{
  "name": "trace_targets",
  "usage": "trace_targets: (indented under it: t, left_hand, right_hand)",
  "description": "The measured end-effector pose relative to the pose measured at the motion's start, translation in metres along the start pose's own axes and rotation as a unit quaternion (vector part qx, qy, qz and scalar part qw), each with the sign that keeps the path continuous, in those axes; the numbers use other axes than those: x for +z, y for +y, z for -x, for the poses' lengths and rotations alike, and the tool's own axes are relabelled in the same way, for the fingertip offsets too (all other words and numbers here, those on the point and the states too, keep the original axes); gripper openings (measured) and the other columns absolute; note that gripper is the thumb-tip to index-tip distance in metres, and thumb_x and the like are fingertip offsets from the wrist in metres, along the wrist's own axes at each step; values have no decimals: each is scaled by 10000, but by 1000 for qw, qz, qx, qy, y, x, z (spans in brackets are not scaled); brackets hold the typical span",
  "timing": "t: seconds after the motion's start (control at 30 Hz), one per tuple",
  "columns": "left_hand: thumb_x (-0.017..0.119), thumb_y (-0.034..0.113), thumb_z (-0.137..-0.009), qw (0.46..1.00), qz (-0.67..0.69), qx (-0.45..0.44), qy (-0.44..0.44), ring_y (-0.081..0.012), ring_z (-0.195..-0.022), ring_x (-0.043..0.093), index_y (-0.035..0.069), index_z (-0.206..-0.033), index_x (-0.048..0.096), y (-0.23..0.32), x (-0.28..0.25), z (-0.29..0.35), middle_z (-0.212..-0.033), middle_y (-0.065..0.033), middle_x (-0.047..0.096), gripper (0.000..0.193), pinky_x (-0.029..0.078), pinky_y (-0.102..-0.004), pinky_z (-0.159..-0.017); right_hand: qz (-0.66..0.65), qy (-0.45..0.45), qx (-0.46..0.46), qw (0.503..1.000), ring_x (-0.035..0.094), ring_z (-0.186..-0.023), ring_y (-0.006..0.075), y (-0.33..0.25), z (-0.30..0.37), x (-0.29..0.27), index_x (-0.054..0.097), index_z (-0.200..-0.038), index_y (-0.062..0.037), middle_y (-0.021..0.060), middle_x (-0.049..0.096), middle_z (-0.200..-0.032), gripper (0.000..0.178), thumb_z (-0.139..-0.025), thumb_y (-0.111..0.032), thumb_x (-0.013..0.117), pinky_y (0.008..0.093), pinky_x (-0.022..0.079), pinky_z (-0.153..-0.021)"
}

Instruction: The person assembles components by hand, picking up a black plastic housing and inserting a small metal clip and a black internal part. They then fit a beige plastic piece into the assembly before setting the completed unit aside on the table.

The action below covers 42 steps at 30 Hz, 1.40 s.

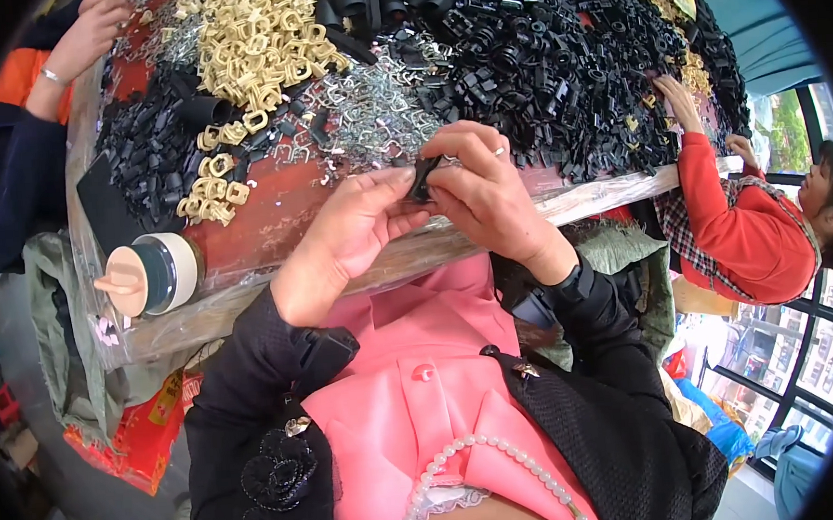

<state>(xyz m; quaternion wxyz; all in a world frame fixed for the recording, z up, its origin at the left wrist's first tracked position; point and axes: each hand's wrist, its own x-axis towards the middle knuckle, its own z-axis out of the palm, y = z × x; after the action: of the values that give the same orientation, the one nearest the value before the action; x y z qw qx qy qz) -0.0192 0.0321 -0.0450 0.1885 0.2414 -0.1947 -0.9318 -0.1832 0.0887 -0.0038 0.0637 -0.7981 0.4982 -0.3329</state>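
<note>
A small black part, its exact kind too covered to tell, is pinched between my two hands above the table's near edge. My left hand grips it from the left with thumb and fingers. From the right, my right hand holds its other side, fingers curled over it. Just beyond my hands lies a heap of small silvery metal clips. Cream-coloured square plastic rings are piled to the far left of it. Black plastic parts in a large mass cover the right side of the table.
A lidded jar stands at the table's near left corner, beside a black flat panel. The wooden table rim is wrapped in clear film. A person in red sleeves works at the right; another person's hand is at the far left.
</note>
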Motion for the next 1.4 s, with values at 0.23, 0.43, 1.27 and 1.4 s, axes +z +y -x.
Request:
trace_targets:
  t: [0.23,0.43,1.27,1.4]
  left_hand:
    - [481,175,-846,994,-94,22,42,-121,-803,562,17,-1026,522,-17,8,33,-908,-43,566,243,470,-237,-721]
    - [493,162,-843,992,-116,22,36,-119,-804,557,20,-1021,527,-6,2,47,-927,-41,556,231,459,-228,-716]
    - [501,154,-834,985,34,158,63,-173,-808,582,-2,-1037,472,29,-67,117,-936,-115,564,257,487,-238,-694]
    - [505,158,-832,984,40,162,64,-169,-799,581,0,-1042,467,29,-73,117,-934,-113,563,266,489,-240,-688]
  right_hand:
    - [-30,-71,14,997,440,-969,269,-21,0,10,515,-692,-49,55,509,-967,161,-568,6,601,359,327,-785]
    - [-52,-112,53,991,444,-964,259,-32,-16,14,526,-658,-49,42,521,-940,150,-551,2,617,354,322,-791]
    - [217,-122,-56,967,498,-763,234,-6,-102,124,500,-803,-91,49,494,-756,126,-695,-114,561,326,375,-667]
    - [177,-108,-46,977,507,-738,251,3,-93,126,458,-738,-76,72,480,-731,112,-708,-127,552,338,390,-646]
